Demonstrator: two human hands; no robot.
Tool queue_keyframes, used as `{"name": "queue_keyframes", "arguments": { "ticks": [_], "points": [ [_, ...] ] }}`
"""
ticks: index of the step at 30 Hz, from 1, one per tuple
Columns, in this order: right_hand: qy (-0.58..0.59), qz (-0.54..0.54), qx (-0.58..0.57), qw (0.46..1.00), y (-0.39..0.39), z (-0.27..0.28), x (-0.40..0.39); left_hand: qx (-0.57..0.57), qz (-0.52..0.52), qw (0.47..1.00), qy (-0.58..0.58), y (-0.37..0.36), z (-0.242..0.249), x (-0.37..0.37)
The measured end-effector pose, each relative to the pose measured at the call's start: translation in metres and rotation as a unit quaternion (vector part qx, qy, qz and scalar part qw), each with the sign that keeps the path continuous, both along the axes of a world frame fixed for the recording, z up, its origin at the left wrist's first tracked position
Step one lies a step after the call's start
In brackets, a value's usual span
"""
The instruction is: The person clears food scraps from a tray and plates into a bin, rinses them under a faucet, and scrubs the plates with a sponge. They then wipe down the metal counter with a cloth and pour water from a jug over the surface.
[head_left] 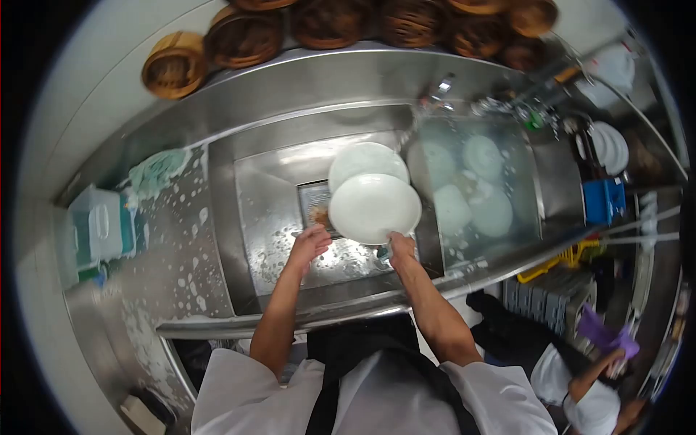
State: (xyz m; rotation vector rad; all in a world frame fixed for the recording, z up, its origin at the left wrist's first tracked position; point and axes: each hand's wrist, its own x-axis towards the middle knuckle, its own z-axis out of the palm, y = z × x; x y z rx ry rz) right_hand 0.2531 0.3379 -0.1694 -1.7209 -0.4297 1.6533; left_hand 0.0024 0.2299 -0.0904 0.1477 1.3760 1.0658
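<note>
A white oval plate (375, 209) is in my right hand (400, 248), gripped at its near right rim over the left sink basin (272, 185). A small greenish bit shows beside those fingers, under the plate's edge. Behind the held plate, and partly covered by it, is a second white plate (367, 158). My left hand (312, 244) is just left of the near rim, fingers loosely apart and nothing in them. By its fingertips, brownish scraps (319, 215) lie on the drain grate (313, 194).
The right basin holds several white dishes (483, 158) under cloudy water. A green cloth (159, 172) and a plastic tub (100, 228) sit on the soapy left counter (170, 254). Bamboo steamers (174, 67) line the back ledge. At right, another person holds purple cloth (605, 333).
</note>
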Motion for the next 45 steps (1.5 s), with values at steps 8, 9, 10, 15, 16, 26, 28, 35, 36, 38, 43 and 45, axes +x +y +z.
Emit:
{"name": "queue_keyframes", "arguments": {
  "ticks": [8,9,10,15,16,26,28,35,36,38,43,45],
  "points": [
    [0.314,0.25,-0.207,0.892,-0.034,0.007,-0.058,-0.008,0.091,0.884,0.458,-0.164,0.08,-0.051],
    [0.279,0.307,-0.223,0.882,-0.041,0.009,-0.077,-0.015,0.075,0.83,0.553,-0.187,0.102,-0.055],
    [0.27,0.322,-0.252,0.872,-0.051,0.029,-0.108,-0.059,0.118,0.784,0.607,-0.206,0.094,-0.051],
    [0.405,0.459,-0.231,0.757,-0.105,0.179,-0.308,-0.087,0.167,0.69,0.699,-0.216,0.092,-0.043],
    [0.491,0.456,-0.228,0.706,-0.114,0.224,-0.36,-0.14,0.156,0.709,0.674,-0.211,0.096,-0.038],
    [0.389,0.738,0.102,0.543,-0.102,0.299,-0.292,-0.2,0.051,0.758,0.619,-0.204,0.085,-0.039],
    [0.327,0.637,-0.018,0.697,-0.039,0.245,-0.174,-0.115,0.078,0.844,0.519,-0.2,0.069,-0.043],
    [-0.434,-0.013,0.31,0.846,0.174,0.063,0.287,-0.043,0.086,0.983,0.156,-0.069,0.028,-0.022],
    [-0.549,-0.021,0.266,0.792,0.189,0.023,0.328,-0.053,0.06,0.983,0.164,-0.036,0.011,-0.011],
    [-0.305,0.002,0.141,0.942,0.193,0.009,0.302,-0.032,0.026,0.987,0.156,0.035,0.01,0.031],
    [0.128,0.156,0.224,0.954,0.164,0.217,0.203,0.062,-0.034,0.997,0.038,0.226,-0.004,0.105],
    [0.028,0.145,0.271,0.951,0.173,0.239,0.241,0.102,0.002,0.993,0.051,0.286,0.003,0.092]
  ]
}}
